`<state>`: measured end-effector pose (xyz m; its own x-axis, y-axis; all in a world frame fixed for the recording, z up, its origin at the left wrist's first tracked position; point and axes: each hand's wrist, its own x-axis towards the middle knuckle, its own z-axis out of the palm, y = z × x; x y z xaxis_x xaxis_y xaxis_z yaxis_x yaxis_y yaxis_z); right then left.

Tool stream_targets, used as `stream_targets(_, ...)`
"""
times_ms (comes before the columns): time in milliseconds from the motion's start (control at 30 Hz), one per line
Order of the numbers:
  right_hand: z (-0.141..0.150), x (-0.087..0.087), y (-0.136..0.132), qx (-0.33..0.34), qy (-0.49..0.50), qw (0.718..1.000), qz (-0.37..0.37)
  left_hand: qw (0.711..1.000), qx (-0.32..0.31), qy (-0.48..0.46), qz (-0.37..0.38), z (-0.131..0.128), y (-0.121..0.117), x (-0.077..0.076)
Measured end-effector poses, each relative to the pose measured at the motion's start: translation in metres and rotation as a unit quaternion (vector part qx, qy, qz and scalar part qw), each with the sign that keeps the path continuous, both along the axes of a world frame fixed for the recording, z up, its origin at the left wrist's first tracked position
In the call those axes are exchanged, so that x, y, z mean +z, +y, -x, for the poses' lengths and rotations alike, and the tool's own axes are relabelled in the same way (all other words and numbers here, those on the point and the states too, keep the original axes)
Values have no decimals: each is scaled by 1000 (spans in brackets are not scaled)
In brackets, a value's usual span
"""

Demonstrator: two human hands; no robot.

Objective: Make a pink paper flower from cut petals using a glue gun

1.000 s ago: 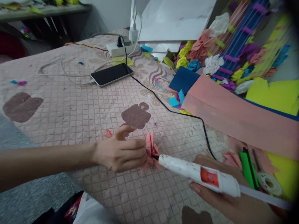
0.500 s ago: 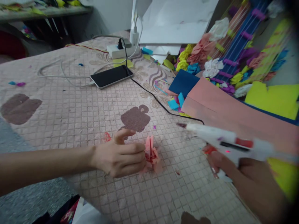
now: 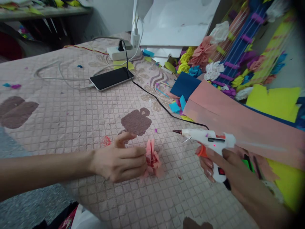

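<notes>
With its fingers curled, my left hand (image 3: pixel 126 159) grips a pink folded paper flower (image 3: pixel 152 159) low over the tablecloth; the side of the flower toward my palm is hidden. A white hot glue gun (image 3: pixel 202 136) is in my right hand (image 3: pixel 226 168), fingers wrapped round its handle and one at the orange trigger. Its dark nozzle points left, up and to the right of the flower and apart from it. A small red light glows on its body.
A phone (image 3: pixel 111 79) on a white cable lies near a power strip (image 3: pixel 122 52). The black cord (image 3: pixel 164 106) crosses the checked tablecloth (image 3: pixel 90 111). Pink paper (image 3: pixel 221 111), a dark blue piece (image 3: pixel 185 85), yellow paper (image 3: pixel 274 103) and crumpled paper flowers fill the right side.
My right hand has brought the glue gun left, closer to the flower. My left hand stays at the flower, and the whole view has shifted slightly.
</notes>
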<state>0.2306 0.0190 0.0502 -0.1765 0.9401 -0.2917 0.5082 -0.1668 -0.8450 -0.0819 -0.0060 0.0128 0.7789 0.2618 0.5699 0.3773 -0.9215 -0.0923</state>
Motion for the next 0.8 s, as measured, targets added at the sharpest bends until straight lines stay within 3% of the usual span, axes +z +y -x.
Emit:
stream_targets(100, 7, -4, 6, -46, 149, 969, 191, 1000, 15, 5, -8, -1, -1, 2)
stream_targets(167, 9, -11, 9, -63, 162, 960, 219, 1000, 23, 9, -6, -2, -1, 3)
stream_targets(267, 3, -21, 11, -83, 86, 986, 118, 1000, 14, 1, -2, -2, -1, 3)
stream_targets(367, -8, -18, 5, -29, -6, 999, -13, 1000, 2, -10, 1, -2, -1, 1)
stream_targets(467, -18, -5, -8, 80, -94, 989, -77, 1000, 4, -13, 14, 0, -2, -2)
stream_targets(567, -21, 8, -24, 174, -158, 957, -168, 1000, 10, -8, 20, 0, -3, -3)
stream_targets(633, -18, 12, -31, 216, -156, 945, -189, 1000, 9, -9, 12, -1, -3, -2)
stream_targets(800, 3, 17, -41, 277, -102, 946, -131, 1000, 0, -9, 2, -2, 0, 1)
